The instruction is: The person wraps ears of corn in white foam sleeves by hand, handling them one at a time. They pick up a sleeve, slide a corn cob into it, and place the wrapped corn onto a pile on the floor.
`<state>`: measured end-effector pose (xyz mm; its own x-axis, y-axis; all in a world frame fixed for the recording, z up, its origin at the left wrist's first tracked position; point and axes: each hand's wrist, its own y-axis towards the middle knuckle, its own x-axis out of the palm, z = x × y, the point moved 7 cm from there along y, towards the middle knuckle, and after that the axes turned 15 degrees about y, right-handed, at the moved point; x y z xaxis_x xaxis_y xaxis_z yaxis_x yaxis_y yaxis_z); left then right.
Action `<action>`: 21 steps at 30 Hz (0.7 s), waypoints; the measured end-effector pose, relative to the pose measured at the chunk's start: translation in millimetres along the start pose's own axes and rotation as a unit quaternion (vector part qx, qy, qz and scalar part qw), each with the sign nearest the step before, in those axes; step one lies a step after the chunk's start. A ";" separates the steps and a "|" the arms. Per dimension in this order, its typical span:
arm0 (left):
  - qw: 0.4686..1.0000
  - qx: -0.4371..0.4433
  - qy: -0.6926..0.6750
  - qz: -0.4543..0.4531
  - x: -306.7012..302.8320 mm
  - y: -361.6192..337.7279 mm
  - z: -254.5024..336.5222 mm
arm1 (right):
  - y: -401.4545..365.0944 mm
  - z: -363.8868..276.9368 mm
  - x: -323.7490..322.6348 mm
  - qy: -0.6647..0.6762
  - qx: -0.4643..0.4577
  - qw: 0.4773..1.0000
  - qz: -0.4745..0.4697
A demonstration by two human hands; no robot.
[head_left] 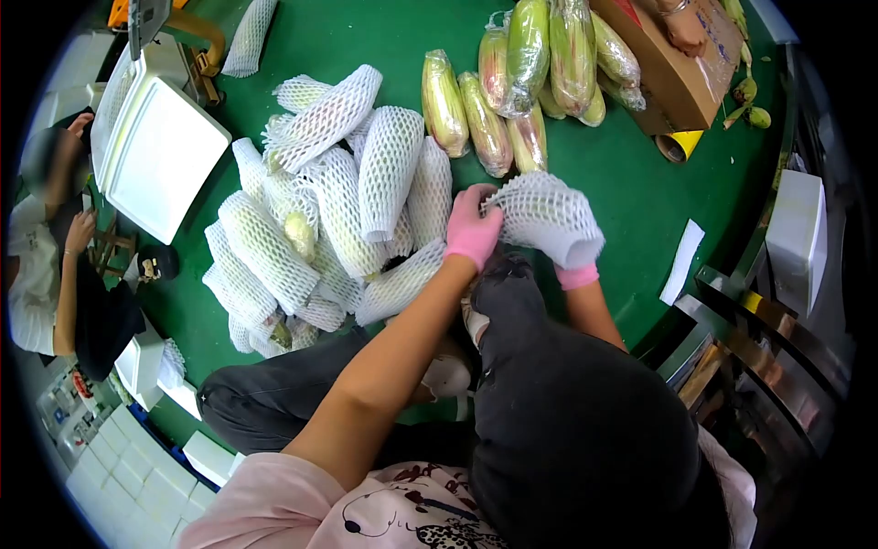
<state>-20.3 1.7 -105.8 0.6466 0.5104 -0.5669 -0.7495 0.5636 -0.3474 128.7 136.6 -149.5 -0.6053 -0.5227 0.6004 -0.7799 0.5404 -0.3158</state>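
My left hand (pixel 474 225), in a pink glove, has its fingers closed at the left end of a white foam net sleeve (pixel 549 218). The sleeve's other end hangs over my right hand (pixel 576 274); only the pink cuff shows and its fingers are hidden. Whether anything is inside this sleeve I cannot make out. To the left lies a pile of net-wrapped corn (pixel 389 169). Beyond my hands, several plastic-wrapped corn ears (pixel 445 102) in green husks rest on the green surface (pixel 366 37).
Another person's hand (pixel 684 32) reaches over a cardboard box (pixel 700 69) at the upper right. A person (pixel 41 265) is at the far left, near white foam boxes (pixel 165 156). A white strip (pixel 682 262) and metal rails (pixel 759 339) are to the right.
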 end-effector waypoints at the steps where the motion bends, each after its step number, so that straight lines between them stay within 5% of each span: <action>1: 0.988 0.000 -0.149 -0.036 6.1 -1.8 -2.5 | -0.6 -4.3 7.3 -0.065 -0.001 0.998 -0.014; 3: 0.896 -0.009 -0.429 -0.111 11.2 -11.8 3.1 | -10.8 1.1 15.6 0.048 0.045 0.997 0.028; 7: 0.987 -0.032 -0.157 -0.017 5.3 -19.1 17.7 | -4.6 -0.5 42.5 0.072 0.059 0.988 0.127; 8: 0.980 -0.029 -0.188 0.055 -2.0 -16.5 19.2 | -1.9 1.2 44.6 0.080 0.075 0.979 0.174; 9: 0.985 -0.036 -0.162 0.049 -3.1 -12.6 17.0 | -1.7 3.8 42.6 0.087 0.091 0.967 0.222; 14: 0.998 -0.060 -0.004 0.006 -1.8 3.9 1.3 | 11.2 70.4 -20.9 0.197 0.152 0.955 0.160; 15: 0.997 -0.058 0.046 0.003 -6.6 6.2 2.7 | 4.6 44.6 -7.5 0.087 0.085 0.978 0.169; 17: 0.948 0.140 0.192 0.213 -50.3 -8.5 43.9 | -3.7 37.8 -13.0 -0.054 0.031 0.969 0.240; 19: 0.966 0.055 0.239 0.076 -61.0 -24.5 42.8 | -5.5 42.9 -31.2 -0.203 0.041 0.951 0.231; 21: 0.910 -0.130 0.275 -0.283 -46.6 -43.7 27.2 | -8.2 65.1 -44.8 -0.104 0.106 0.959 0.240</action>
<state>-13.9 -29.1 -43.9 0.8237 -0.2566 -0.5057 -0.3733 0.4259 -0.8242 151.8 112.7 -221.6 -0.9042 -0.3795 0.1961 -0.4052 0.6168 -0.6748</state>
